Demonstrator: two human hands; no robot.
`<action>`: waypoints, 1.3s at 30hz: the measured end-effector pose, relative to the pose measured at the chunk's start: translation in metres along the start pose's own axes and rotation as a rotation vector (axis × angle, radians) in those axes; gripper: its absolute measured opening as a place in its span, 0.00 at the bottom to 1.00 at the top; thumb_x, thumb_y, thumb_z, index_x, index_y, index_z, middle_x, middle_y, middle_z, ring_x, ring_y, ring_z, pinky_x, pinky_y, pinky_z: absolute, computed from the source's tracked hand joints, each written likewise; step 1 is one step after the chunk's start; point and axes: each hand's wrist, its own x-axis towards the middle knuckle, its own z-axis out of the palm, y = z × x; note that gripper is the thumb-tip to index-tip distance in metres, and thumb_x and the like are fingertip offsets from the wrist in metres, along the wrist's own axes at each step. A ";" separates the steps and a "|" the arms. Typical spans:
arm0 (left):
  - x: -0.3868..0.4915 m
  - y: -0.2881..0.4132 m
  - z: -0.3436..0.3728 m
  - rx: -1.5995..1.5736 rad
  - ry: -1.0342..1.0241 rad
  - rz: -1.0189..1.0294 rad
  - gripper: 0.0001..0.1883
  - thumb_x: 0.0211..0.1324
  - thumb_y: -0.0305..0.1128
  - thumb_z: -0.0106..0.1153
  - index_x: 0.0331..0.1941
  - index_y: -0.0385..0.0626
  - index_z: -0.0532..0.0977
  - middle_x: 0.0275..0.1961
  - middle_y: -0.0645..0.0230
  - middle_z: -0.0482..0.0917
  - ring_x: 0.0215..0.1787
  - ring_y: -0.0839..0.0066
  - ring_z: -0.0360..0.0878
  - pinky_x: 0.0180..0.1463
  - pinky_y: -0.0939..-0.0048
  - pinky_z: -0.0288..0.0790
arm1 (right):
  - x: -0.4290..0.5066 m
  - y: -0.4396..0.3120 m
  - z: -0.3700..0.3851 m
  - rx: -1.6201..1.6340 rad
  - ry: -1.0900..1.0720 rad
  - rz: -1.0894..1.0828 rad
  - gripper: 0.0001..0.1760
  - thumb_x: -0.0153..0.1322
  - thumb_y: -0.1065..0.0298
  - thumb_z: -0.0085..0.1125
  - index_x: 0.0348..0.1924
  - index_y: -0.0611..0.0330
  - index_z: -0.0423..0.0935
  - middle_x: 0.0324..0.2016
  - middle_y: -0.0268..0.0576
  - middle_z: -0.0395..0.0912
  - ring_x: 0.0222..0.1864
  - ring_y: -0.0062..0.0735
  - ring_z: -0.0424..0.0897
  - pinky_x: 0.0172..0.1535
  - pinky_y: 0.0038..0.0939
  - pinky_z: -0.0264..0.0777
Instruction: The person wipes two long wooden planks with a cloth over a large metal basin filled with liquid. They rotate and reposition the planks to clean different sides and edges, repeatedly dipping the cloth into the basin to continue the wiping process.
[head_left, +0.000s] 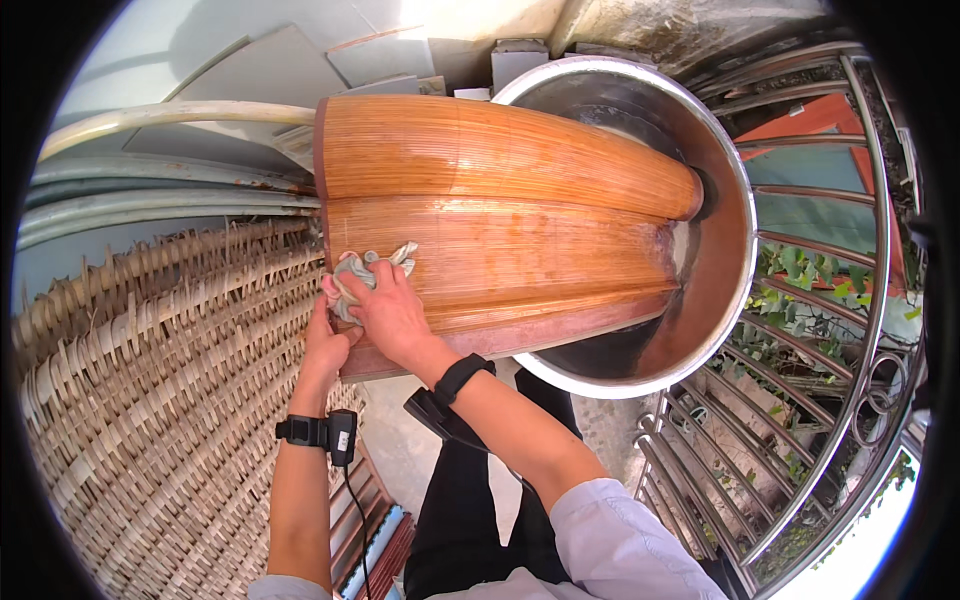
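Note:
A wet, folded bamboo slat mat (495, 240) with a reddish-brown cloth border leans with its far end inside a large round metal basin (716, 322). At the mat's left edge, my right hand (390, 304) presses a crumpled, pale grey and pink cloth (351, 285) onto the slats, its fingers curled over the cloth. My left hand (326, 341) is just below and left of it, at the mat's bordered corner, with the thumb and fingers around the edge. The mat's underside is hidden.
A large woven wicker panel (172, 375) fills the left side. Pale poles (172, 202) run behind the mat's left end. Flat boards (255, 71) lean against the wall. A curved metal railing (874, 225) stands at the right, with leafy plants beyond it.

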 end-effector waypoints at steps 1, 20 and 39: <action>0.004 -0.002 -0.002 -0.011 0.002 -0.026 0.39 0.53 0.08 0.58 0.70 0.39 0.59 0.67 0.56 0.72 0.68 0.66 0.71 0.70 0.65 0.67 | 0.000 0.018 -0.007 0.031 -0.010 -0.008 0.29 0.70 0.66 0.65 0.65 0.45 0.73 0.58 0.56 0.69 0.57 0.58 0.69 0.60 0.49 0.68; 0.004 0.009 -0.017 0.360 0.046 -0.202 0.51 0.61 0.10 0.53 0.79 0.38 0.31 0.84 0.53 0.40 0.84 0.67 0.42 0.80 0.72 0.43 | -0.139 0.432 -0.264 -0.698 0.144 1.244 0.33 0.79 0.55 0.51 0.74 0.54 0.57 0.63 0.64 0.64 0.65 0.64 0.65 0.64 0.56 0.65; 0.048 0.082 -0.010 -0.412 -0.134 0.095 0.33 0.59 0.18 0.56 0.70 0.39 0.64 0.67 0.62 0.75 0.68 0.67 0.71 0.71 0.65 0.63 | 0.010 0.080 -0.061 -0.256 0.164 -0.114 0.30 0.70 0.73 0.60 0.66 0.43 0.73 0.71 0.49 0.60 0.66 0.64 0.64 0.65 0.57 0.64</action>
